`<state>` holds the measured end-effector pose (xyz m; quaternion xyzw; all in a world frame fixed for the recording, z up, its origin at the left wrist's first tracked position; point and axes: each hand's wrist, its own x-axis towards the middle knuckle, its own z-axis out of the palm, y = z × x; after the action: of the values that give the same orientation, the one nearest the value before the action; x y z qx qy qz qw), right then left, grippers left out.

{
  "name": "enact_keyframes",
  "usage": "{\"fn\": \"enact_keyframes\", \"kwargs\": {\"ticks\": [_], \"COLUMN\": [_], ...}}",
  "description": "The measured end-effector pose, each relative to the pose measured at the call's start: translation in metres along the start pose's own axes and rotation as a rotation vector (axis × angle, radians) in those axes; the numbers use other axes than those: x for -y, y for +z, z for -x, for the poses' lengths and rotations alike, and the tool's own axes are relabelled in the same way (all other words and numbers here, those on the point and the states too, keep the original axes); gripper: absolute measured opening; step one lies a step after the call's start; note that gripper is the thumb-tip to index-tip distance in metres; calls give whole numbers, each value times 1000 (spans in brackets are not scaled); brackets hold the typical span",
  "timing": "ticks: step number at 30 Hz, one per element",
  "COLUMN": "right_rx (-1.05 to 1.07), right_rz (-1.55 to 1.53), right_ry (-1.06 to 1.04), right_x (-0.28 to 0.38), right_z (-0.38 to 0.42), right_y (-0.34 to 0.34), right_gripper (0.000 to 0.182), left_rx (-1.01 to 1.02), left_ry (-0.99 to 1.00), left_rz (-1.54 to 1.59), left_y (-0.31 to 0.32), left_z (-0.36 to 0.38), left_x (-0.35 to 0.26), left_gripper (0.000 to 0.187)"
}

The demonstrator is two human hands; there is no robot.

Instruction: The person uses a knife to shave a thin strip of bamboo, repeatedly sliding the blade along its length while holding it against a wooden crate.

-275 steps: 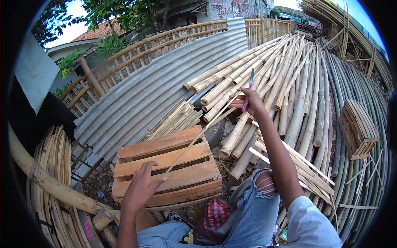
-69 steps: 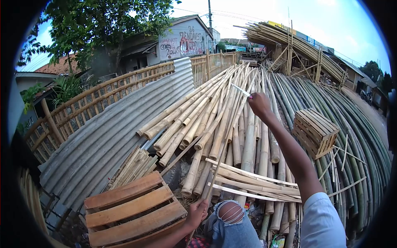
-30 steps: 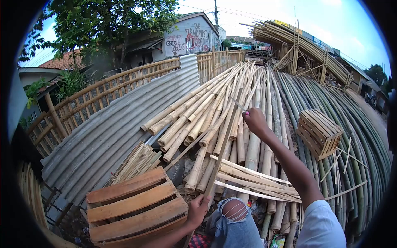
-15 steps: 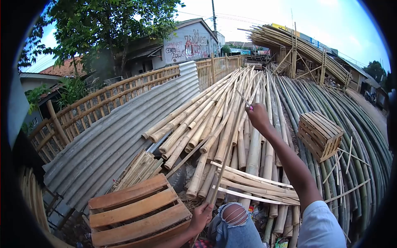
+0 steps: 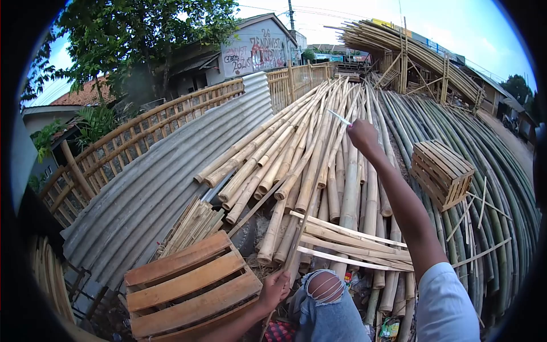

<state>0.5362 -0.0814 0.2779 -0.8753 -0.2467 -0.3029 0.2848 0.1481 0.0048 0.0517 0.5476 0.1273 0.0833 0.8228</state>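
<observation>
My right hand [image 5: 363, 137], closed around a knife [image 5: 339, 118], is stretched out far in front over the bamboo poles. The pale blade points up and to the left; the handle is mostly hidden in my fist. Low down beside my knee, my left hand [image 5: 276, 289] grips a long, thin bamboo strip [image 5: 297, 248] that slants up and away from me toward the poles. Several pale split bamboo strips [image 5: 353, 244] lie across the poles just beyond my knee. A wooden slatted crate [image 5: 191, 285] stands to the left of my left hand.
Cut bamboo poles [image 5: 279, 165] fan out ahead, with greener poles [image 5: 484, 171] on the right. Another slatted crate [image 5: 443, 174] rests on those. A corrugated sheet [image 5: 171, 176] and a bamboo fence [image 5: 148, 128] run along the left. Short split pieces [image 5: 194, 222] are bundled behind the near crate.
My right hand has risen slightly and moved right, and the knife blade shows more fully. My left hand keeps its hold on the strip. The view has shifted a little.
</observation>
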Motion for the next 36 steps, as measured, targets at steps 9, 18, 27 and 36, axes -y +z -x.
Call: {"fn": "enact_keyframes", "kwargs": {"ticks": [9,18,27,36], "right_rx": [708,930,1144,1181], "right_rz": [-890,-918,-1321,-1153], "right_ry": [309,272,258,-38], "right_x": [3,65,157,177], "right_z": [174,254,270,333], "right_y": [67,53,43,53], "right_gripper": [30,32,45,47], "left_rx": [18,-70,-225,-324], "left_ry": [-12,211,413,510], "left_rz": [105,89,66,35], "left_y": [-44,-69,-77,-74], "left_z": [-12,-5,-12,-18], "left_x": [-33,-92,-145,-182], "left_gripper": [36,38,39,37]}}
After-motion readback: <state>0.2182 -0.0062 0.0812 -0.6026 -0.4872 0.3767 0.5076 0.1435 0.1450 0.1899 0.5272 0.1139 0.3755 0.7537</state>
